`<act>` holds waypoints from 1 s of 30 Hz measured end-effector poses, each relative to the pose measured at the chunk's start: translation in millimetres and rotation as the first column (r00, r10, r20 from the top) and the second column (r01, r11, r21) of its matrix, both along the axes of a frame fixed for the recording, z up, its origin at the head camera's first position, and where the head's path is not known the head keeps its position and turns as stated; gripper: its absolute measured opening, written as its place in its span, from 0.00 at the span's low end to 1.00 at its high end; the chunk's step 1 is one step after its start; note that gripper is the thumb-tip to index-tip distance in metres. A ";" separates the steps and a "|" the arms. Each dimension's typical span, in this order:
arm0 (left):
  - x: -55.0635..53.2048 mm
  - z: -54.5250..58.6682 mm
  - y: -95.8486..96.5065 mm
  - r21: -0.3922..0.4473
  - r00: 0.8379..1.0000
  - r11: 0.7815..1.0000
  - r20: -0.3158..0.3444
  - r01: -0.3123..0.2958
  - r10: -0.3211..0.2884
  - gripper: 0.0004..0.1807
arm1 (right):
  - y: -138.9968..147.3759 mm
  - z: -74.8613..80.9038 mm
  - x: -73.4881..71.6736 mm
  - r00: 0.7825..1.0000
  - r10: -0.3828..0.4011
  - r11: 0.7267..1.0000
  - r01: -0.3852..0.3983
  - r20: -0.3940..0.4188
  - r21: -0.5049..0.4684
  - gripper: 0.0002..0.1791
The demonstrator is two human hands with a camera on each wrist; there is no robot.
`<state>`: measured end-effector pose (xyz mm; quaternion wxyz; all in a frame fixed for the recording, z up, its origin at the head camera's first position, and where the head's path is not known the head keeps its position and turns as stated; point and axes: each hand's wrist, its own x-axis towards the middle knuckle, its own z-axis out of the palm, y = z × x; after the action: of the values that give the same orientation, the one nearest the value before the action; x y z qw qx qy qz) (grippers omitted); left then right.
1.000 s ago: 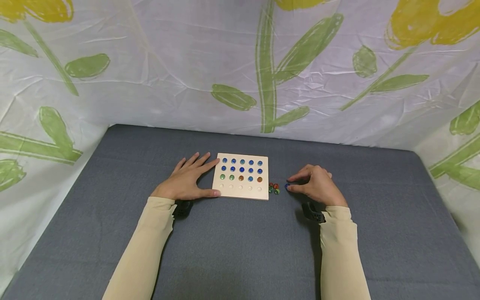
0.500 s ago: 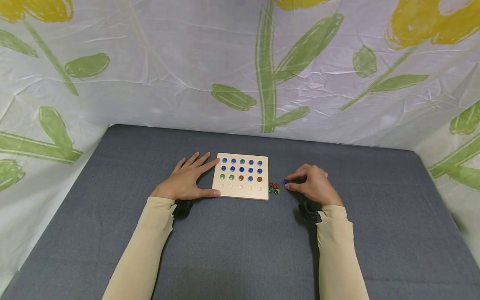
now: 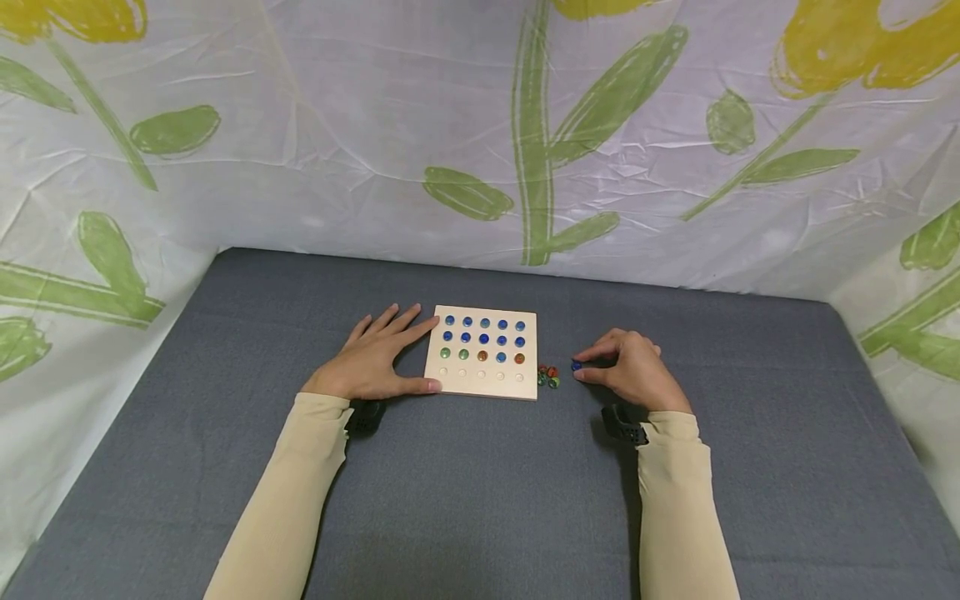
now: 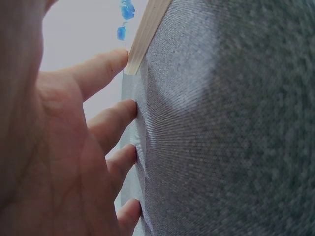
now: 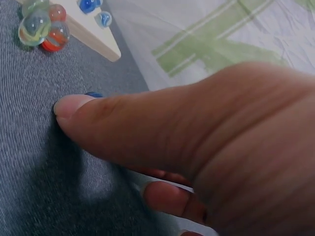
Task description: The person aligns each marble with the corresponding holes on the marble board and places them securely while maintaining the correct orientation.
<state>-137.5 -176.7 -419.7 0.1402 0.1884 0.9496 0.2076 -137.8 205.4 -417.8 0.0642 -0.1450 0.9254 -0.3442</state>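
And it's the right hand (image 3: 632, 369), a blue marble (image 3: 576, 366) pinched at its fingertips, the board (image 3: 491, 387) out at nine o'clock, long axis nine-to-three, loose marbles (image 3: 552, 372) between, while the nearer left hand (image 3: 375, 357), fingers spread, touches its nine-o'clock edge.

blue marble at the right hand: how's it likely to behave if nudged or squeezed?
The blue marble looks round, so it would probably roll if nudged. The loose marbles nearby look glassy and shiny; if it matches, expect something hard and slippery.
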 end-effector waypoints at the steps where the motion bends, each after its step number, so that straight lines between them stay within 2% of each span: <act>1: 0.3 0.1 0.0 -0.001 1.000 1.000 0.001 0.000 0.000 0.57 | -0.5 0.1 -0.1 1.000 0.002 1.000 -0.002 -0.001 -0.001 0.10; 17: 0.1 -0.6 -0.2 -0.003 1.000 1.000 0.002 -0.004 0.004 0.57 | -21.8 9.4 0.7 0.997 -0.027 0.998 0.023 -0.078 -0.050 0.11; 30: 0.2 -0.6 -0.4 0.004 1.000 1.000 -0.003 0.002 -0.002 0.57 | -54.6 15.1 4.6 0.982 -0.006 0.989 -0.022 -0.189 -0.146 0.12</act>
<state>-137.2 -177.0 -420.3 0.1388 0.1900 0.9492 0.2091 -133.3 150.8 -402.7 -0.0335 -0.1851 0.8988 -0.3960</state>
